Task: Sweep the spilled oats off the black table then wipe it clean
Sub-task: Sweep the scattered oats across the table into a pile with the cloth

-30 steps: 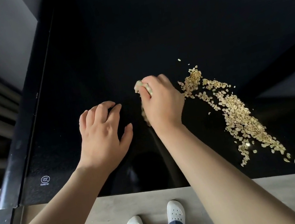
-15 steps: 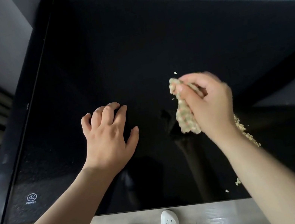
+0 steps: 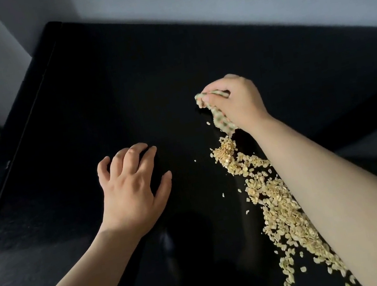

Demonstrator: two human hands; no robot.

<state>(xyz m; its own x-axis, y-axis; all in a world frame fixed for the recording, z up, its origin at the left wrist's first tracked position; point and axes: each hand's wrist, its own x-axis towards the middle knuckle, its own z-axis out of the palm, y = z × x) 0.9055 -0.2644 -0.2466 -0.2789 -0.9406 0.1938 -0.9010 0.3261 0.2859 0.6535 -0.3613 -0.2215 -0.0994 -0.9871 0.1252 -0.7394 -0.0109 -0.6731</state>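
Seen from above, a glossy black table (image 3: 123,91) fills most of the view, with a grey wall behind it. The job looks to be at an early stage: a long band of pale spilled oats (image 3: 280,212) lies on the right half of the table, running from a small heap near the middle down towards the near edge, with a few loose flakes scattered beside it. Part of the band is hidden under the person's right forearm. The sweeping is not finished, and the wiping appears not to have begun. The left half of the table shows no oats. The right hand (image 3: 238,103) is at the far end of the band, its fingers clenched round a bunched, spotted cloth (image 3: 220,121) whose loose end hangs down to just above the heap; whether the cloth touches the table cannot be told. The left hand (image 3: 132,188) holds nothing. It rests on the table to the left of the oats, well apart from them, fingers spread and slightly bent, fingertips touching the surface.
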